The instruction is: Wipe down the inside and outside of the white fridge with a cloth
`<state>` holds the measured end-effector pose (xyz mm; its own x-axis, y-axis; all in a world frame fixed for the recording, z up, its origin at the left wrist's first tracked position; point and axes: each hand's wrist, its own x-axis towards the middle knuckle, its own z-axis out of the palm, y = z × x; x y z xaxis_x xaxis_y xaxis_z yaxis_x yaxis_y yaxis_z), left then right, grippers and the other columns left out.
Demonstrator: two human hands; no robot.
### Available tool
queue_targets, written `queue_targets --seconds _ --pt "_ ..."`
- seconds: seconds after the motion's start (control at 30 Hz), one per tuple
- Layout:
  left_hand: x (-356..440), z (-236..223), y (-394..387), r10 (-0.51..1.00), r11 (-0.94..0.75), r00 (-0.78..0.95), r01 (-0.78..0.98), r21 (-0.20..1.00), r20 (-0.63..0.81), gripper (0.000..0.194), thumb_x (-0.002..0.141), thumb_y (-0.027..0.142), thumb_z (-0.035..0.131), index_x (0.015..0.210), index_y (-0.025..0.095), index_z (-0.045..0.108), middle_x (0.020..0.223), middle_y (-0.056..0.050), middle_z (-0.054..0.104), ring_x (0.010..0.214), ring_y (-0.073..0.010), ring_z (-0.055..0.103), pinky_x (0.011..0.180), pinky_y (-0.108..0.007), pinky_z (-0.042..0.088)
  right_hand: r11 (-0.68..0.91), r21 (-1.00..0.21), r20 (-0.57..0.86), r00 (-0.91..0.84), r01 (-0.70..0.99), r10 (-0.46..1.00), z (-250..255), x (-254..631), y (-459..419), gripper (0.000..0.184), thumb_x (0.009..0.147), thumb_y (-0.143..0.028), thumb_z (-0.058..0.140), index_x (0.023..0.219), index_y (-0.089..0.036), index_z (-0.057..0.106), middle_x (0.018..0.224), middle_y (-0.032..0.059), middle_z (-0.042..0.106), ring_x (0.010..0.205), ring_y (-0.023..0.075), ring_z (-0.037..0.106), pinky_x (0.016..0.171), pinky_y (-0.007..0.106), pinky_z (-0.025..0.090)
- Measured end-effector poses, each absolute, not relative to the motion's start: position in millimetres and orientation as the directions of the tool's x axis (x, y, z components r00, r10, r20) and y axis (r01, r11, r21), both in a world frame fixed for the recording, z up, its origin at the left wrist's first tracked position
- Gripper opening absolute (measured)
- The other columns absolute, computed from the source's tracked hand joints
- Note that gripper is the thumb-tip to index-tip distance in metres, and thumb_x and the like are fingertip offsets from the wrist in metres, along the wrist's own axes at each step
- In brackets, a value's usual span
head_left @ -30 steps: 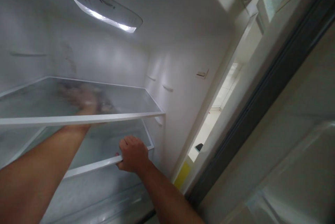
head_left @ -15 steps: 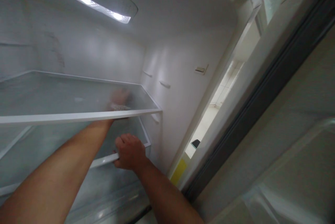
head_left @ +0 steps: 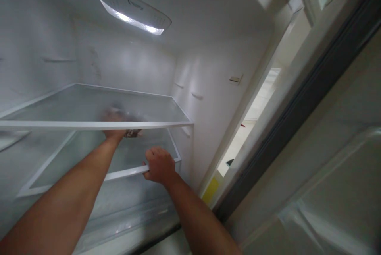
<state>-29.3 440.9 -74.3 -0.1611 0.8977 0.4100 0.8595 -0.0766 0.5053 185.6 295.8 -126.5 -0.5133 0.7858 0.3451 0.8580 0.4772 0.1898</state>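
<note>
My left hand [head_left: 114,122] reaches in between two glass fridge shelves, blurred behind the frosted upper shelf [head_left: 139,125]. It has a dark, patterned cloth [head_left: 133,133], bunched at its right side above the lower shelf; the exact grip of the fingers is hidden by the glass. Closed over the white front rim of the lower shelf [head_left: 126,173], near its right corner, is my right hand [head_left: 160,164].
A lit lamp [head_left: 139,22] is set in the fridge ceiling. Shelf supports and a small switch [head_left: 235,79] sit on the right wall [head_left: 214,64]. The open door with its dark seal [head_left: 282,120] stands at right. Clear drawers [head_left: 127,215] lie below.
My left hand has moved leftward with the cloth, over the lower shelf. My right hand keeps its hold on the shelf rim. The camera view has shifted slightly left.
</note>
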Motion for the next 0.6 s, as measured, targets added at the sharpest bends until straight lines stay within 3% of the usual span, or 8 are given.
queue_targets --seconds 0.13,0.23,0.37,0.5,0.6 --pt "-31.8 -74.8 428.3 0.942 -0.086 -0.053 0.915 0.394 0.33 0.039 0.107 0.038 0.06 0.138 0.014 0.061 0.145 -0.012 0.063 0.131 -0.0281 0.062 0.112 -0.052 0.051 0.471 0.182 0.34 -0.505 0.863 0.793 -124.0 186.3 293.1 0.025 0.097 -0.04 0.067 0.11 -0.021 0.06 0.111 0.0075 0.066 0.105 0.0237 0.061 0.088 0.035 0.051" --pt "-36.9 -68.2 405.8 0.982 -0.091 0.038 0.952 0.292 0.183 0.035 0.101 0.041 0.069 0.127 0.017 0.069 0.134 -0.01 0.07 0.121 -0.0265 0.068 0.106 -0.052 0.057 0.477 0.146 0.329 -0.498 0.866 0.802 -119.4 187.5 294.7 0.026 0.094 -0.037 0.071 0.112 -0.02 0.061 0.114 0.0081 0.066 0.107 0.0236 0.06 0.091 0.034 0.05" --pt "-46.3 -63.7 353.1 0.992 -0.103 0.087 0.977 0.189 0.089 0.038 0.101 0.038 0.07 0.133 0.019 0.067 0.139 -0.011 0.066 0.125 -0.0284 0.065 0.108 -0.055 0.055 0.483 0.088 0.352 -0.481 0.871 0.803 -112.7 183.2 279.9 0.033 0.088 -0.034 0.08 0.112 -0.018 0.063 0.117 0.0103 0.067 0.112 0.0256 0.059 0.095 0.036 0.047" --pt "-64.3 -60.4 293.2 0.991 -0.129 0.121 0.981 0.147 0.064 0.036 0.099 0.025 0.066 0.135 0.019 0.067 0.137 -0.013 0.065 0.12 -0.029 0.065 0.106 -0.054 0.054 0.48 -0.022 0.415 -0.429 0.877 0.802 -131.3 168.6 223.3 0.021 0.099 -0.03 0.068 0.117 -0.019 0.064 0.121 0.0094 0.068 0.118 0.0249 0.059 0.099 0.037 0.045" --pt "-78.9 -57.4 245.0 0.977 -0.204 0.192 0.967 0.15 0.091 0.048 0.092 0.007 0.061 0.136 0.024 0.071 0.131 -0.012 0.066 0.115 -0.027 0.066 0.109 -0.047 0.051 0.465 -0.144 0.323 -0.403 0.873 0.856 -155.4 156.2 181.1 0.036 0.103 -0.05 0.066 0.124 -0.021 0.066 0.123 0.0101 0.072 0.12 0.0273 0.063 0.103 0.04 0.044"
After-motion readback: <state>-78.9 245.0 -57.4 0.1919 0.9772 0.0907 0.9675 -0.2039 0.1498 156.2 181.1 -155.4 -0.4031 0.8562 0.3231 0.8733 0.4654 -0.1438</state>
